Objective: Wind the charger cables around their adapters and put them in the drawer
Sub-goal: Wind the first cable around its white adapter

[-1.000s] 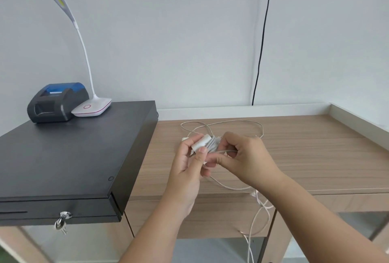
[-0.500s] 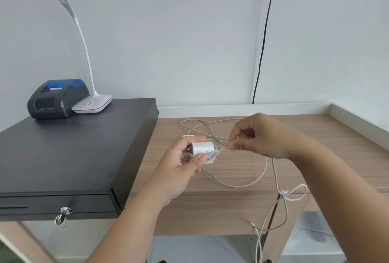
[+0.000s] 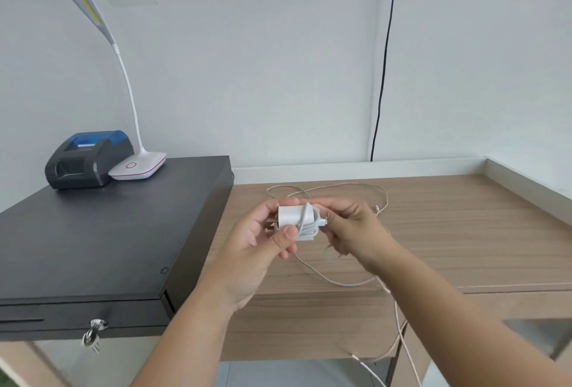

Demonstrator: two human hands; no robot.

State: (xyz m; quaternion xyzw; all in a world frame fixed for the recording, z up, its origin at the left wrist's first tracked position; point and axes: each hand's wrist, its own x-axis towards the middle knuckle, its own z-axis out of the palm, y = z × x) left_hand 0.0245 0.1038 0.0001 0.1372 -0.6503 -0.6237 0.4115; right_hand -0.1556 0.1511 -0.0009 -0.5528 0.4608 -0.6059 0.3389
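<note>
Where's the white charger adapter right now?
The white adapter is held between both hands, left hand gripping it and right hand beside it, above the wooden desk, right of the black cash drawer.

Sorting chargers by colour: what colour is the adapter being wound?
White, clearest in the head view: the adapter in the left hand.

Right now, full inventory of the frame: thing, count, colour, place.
adapter: 1, white, held above the desk, cable turns around it
cable: white, how many unclear; loose loops on desk, ends hanging off front edge
desk: 1, wood grain, centre and right
cash drawer: 1, black, left, shut, keys in front lock
receipt printer: 1, black with blue lid, on the drawer, back left
desk lamp: 1, white, beside printer
wall cord: 1, black, running down wall
left hand: grips adapter
right hand: pinches cable at adapter
</note>
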